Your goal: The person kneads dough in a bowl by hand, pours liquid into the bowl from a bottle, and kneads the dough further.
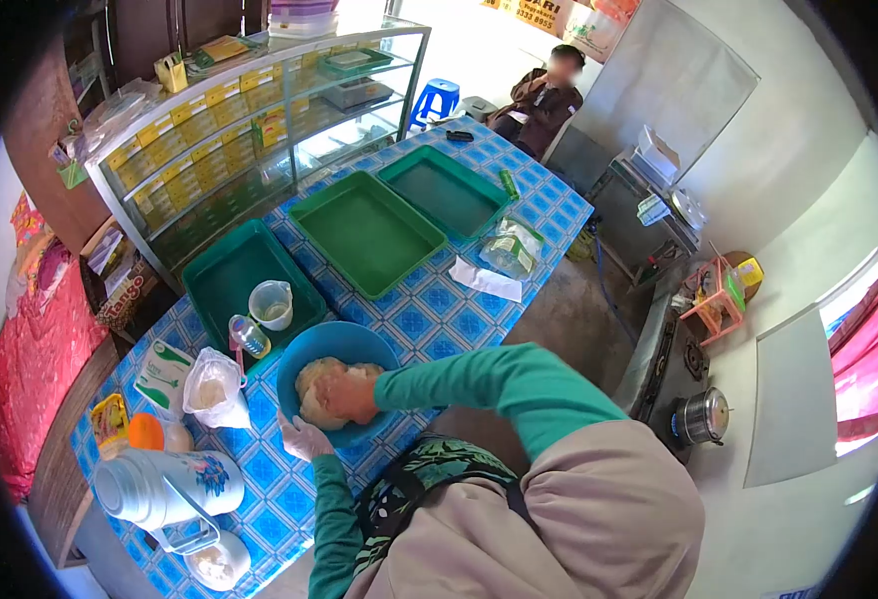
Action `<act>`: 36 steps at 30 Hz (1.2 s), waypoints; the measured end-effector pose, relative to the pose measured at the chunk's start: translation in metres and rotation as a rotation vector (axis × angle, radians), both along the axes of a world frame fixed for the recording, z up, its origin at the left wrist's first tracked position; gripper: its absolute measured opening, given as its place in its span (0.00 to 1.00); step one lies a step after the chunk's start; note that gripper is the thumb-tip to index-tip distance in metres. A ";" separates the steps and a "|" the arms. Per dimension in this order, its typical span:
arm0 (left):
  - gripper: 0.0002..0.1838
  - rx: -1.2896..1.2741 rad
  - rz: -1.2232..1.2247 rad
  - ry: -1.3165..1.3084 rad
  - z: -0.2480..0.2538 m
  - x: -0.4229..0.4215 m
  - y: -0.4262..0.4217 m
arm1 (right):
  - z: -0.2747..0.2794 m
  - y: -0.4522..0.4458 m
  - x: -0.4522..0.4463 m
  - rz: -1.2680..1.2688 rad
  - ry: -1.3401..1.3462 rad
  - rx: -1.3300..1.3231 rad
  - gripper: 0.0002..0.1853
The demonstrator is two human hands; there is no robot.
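Rounded dough (315, 410), no clear long axis, lies inside a blue bowl (357, 342). The right hand (351, 393) is on it, nearer than the left hand (305, 437) at the bowl's near-left rim; whether either grips, I cannot tell. Beyond the bowl, a tray (221, 270); rightward, patterned tablecloth (439, 334).

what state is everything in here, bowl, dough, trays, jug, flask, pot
blue bowl: upright, dough inside
dough: soft mass, unshaped
right hand: on the dough
left hand: at the bowl's rim
light green tray: flat, open side up
measuring jug: upright, uncovered
flask: upright, top closed
metal pot: lid on
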State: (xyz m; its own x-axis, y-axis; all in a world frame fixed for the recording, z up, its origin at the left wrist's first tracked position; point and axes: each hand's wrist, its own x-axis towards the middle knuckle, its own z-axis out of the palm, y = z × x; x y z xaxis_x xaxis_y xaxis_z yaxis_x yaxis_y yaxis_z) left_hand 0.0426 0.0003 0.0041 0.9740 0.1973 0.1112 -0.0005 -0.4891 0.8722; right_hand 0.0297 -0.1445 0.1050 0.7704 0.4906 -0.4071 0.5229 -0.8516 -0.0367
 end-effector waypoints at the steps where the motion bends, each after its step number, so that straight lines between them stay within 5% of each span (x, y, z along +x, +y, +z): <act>1: 0.21 0.006 0.001 -0.064 -0.015 0.005 0.001 | -0.036 -0.002 0.002 0.059 -0.151 0.027 0.29; 3: 0.22 0.003 0.019 -0.025 0.001 0.004 -0.004 | -0.051 -0.003 0.015 0.130 -0.296 0.052 0.27; 5: 0.21 -0.020 0.017 0.013 0.014 -0.001 -0.006 | -0.045 0.008 0.023 0.125 0.013 -0.138 0.21; 8: 0.21 0.045 0.019 -0.025 0.013 0.000 -0.006 | -0.047 0.025 0.029 0.047 -0.031 -0.328 0.14; 16: 0.21 0.041 0.122 0.135 0.016 0.001 -0.010 | -0.104 0.021 0.046 -0.184 -0.241 -0.039 0.09; 19: 0.21 -0.010 0.178 0.114 0.012 0.001 -0.013 | -0.110 0.017 0.051 -0.669 -0.127 0.380 0.08; 21: 0.21 -0.030 0.155 0.179 0.006 0.000 -0.011 | -0.098 -0.001 0.057 -0.511 -0.116 0.309 0.09; 24: 0.19 0.008 0.120 -0.061 -0.001 0.000 -0.009 | -0.187 -0.039 0.060 -0.802 0.047 1.228 0.09; 26: 0.18 -0.217 0.073 0.032 0.010 -0.001 -0.008 | -0.033 -0.057 0.012 -1.095 0.351 1.609 0.11; 27: 0.19 -0.026 0.009 -0.024 0.000 0.001 -0.004 | -0.111 -0.088 0.029 -0.664 -0.027 1.363 0.10; 28: 0.20 -1.008 0.032 0.043 -0.044 0.008 -0.007 | -0.089 -0.092 0.019 -0.603 -0.113 0.950 0.10; 29: 0.21 -0.451 0.014 0.043 -0.074 0.010 0.001 | -0.064 -0.096 0.008 -0.475 -0.240 0.447 0.10; 30: 0.20 -0.216 0.077 0.017 -0.052 0.004 0.005 | -0.037 -0.100 -0.002 -0.327 -0.331 0.062 0.10; 31: 0.19 0.019 0.116 -0.008 -0.015 0.000 -0.003 | -0.025 -0.090 -0.011 -0.262 -0.436 0.052 0.08; 32: 0.18 0.059 0.167 -0.007 -0.004 0.002 -0.006 | -0.019 -0.083 -0.011 -0.203 -0.561 0.034 0.07; 36: 0.20 -0.006 0.160 0.163 0.010 0.007 -0.011 | -0.068 -0.063 0.001 -0.074 -0.356 -0.104 0.06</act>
State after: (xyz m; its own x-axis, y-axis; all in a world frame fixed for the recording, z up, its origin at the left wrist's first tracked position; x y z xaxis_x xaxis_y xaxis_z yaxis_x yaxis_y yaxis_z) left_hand 0.0500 -0.0105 0.0138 0.9352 0.3510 -0.0463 0.2175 -0.4664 0.8574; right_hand 0.0307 -0.2079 0.0371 0.9046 0.3983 -0.1516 0.4239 -0.8773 0.2250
